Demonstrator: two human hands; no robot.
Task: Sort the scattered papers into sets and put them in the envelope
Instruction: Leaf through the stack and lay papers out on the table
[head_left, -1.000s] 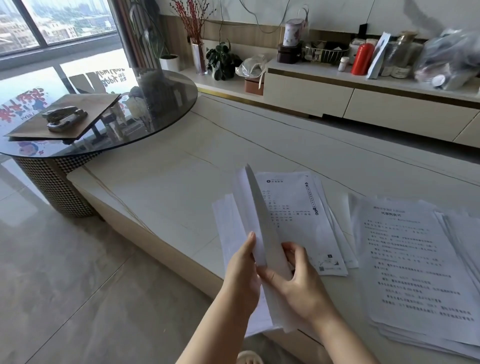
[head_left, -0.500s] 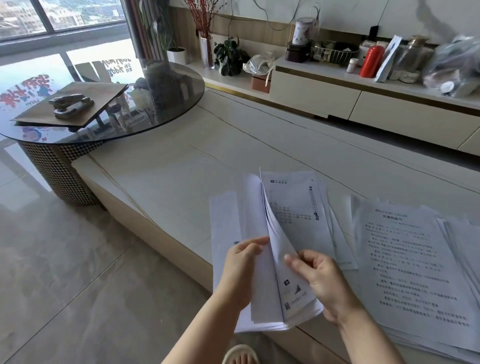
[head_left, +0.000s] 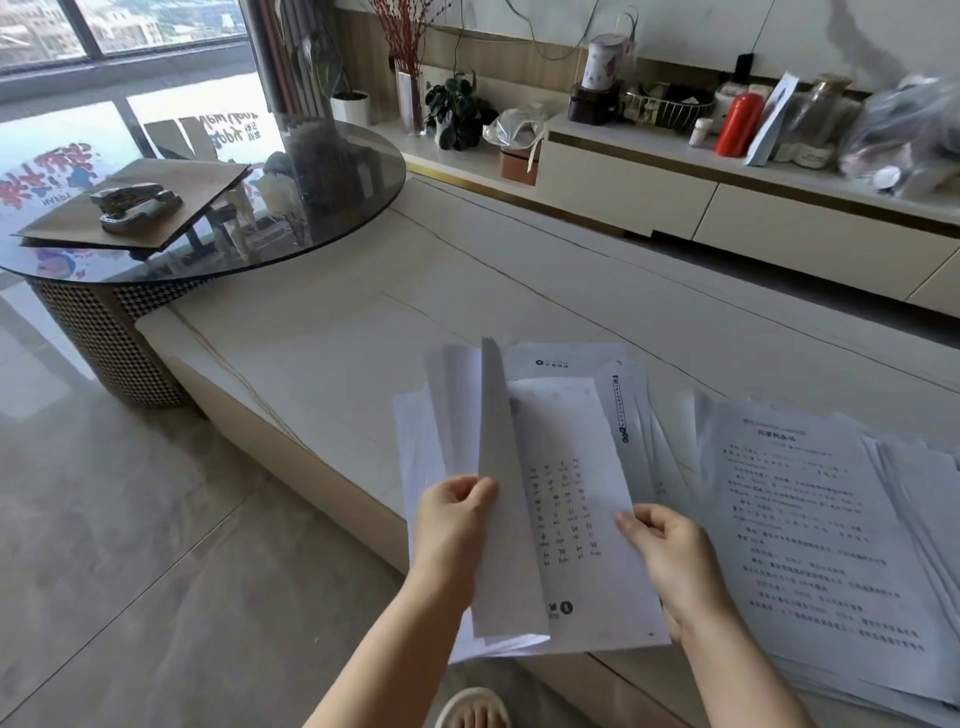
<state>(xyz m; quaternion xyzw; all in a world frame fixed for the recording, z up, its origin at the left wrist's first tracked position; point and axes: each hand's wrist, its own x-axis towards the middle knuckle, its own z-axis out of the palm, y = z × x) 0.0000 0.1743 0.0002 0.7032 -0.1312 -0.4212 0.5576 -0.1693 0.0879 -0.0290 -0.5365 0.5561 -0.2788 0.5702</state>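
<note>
The left hand (head_left: 451, 525) pinches a lifted sheet (head_left: 501, 493). The right hand (head_left: 670, 558) grips the printed page (head_left: 571, 514) beside it, over the surface (head_left: 332, 374).

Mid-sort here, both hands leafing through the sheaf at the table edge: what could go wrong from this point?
1. The held sheaf overhangs the table's near edge; the left hand and right hand grip only its sides, so loose sheets could slide to the floor.
2. Papers under it are fanned and overlap the right stack; sets could get mixed.
3. The brown envelopes lie under a stapler on the glass table, away from the hands.
</note>
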